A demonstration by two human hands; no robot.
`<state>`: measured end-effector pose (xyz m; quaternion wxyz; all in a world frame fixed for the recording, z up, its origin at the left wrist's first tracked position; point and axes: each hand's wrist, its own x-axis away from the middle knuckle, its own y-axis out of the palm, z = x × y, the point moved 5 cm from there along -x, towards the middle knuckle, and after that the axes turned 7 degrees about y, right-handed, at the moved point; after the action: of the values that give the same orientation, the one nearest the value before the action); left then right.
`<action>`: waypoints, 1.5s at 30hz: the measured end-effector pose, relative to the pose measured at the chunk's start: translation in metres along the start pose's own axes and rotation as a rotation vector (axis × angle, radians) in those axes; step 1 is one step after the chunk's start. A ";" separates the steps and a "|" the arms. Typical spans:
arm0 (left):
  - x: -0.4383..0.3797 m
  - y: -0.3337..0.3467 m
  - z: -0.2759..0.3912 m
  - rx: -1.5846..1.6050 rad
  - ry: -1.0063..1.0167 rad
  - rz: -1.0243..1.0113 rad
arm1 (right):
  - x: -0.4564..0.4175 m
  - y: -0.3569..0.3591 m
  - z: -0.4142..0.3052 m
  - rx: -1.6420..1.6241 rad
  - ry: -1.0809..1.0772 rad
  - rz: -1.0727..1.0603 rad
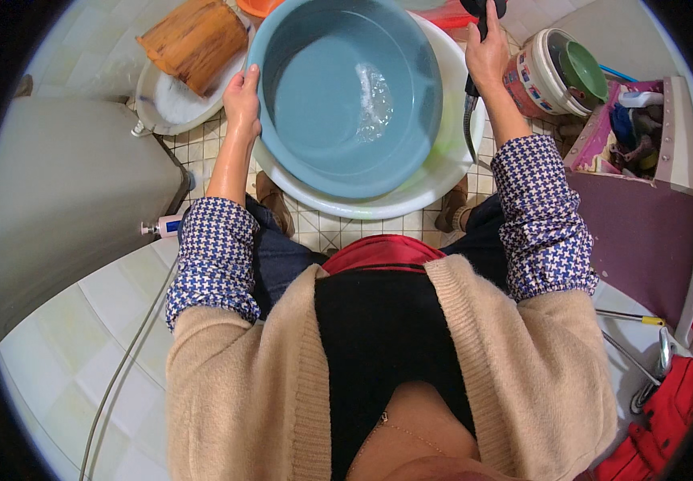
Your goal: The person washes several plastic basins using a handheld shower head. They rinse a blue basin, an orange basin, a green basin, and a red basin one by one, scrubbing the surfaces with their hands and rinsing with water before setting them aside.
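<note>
My left hand (pixel 243 102) grips the left rim of a large blue plastic basin (pixel 322 114), thumb on the rim. A little foamy water lies inside it. The basin is tilted over a larger white tub (pixel 376 210), whose inside looks pale green. Right of the basin, my right hand (pixel 487 51) is closed around a black handheld shower head (pixel 472 87) with a metal hose (pixel 468 129) hanging from it. The top of the shower head is partly cut off by the picture's edge. No spray can be made out.
At the upper left, a wooden bucket (pixel 196 42) lies tilted over a basin of suds (pixel 181 126). Upper right are a white bucket (pixel 533 72) with a green bowl (pixel 583 72) and an open box of items (pixel 665 126). A pump bottle (pixel 169 226) stands at left. Tiled floor (pixel 316 228) shows between my feet.
</note>
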<state>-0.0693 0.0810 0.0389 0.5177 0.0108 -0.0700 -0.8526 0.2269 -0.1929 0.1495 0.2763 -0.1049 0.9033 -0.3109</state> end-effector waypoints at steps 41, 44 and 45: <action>0.003 -0.012 -0.007 -0.017 -0.032 0.034 | 0.013 0.000 0.094 0.314 0.243 0.072; 0.005 -0.005 -0.005 0.002 -0.015 0.004 | -0.006 0.001 0.051 0.098 -0.039 0.157; 0.003 -0.004 -0.008 -0.014 -0.018 -0.017 | -0.008 0.001 0.031 0.012 -0.158 0.185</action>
<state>-0.0741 0.0790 0.0302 0.5099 -0.0002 -0.0686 -0.8575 0.2513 -0.2048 0.1326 0.3747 -0.0438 0.8827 -0.2801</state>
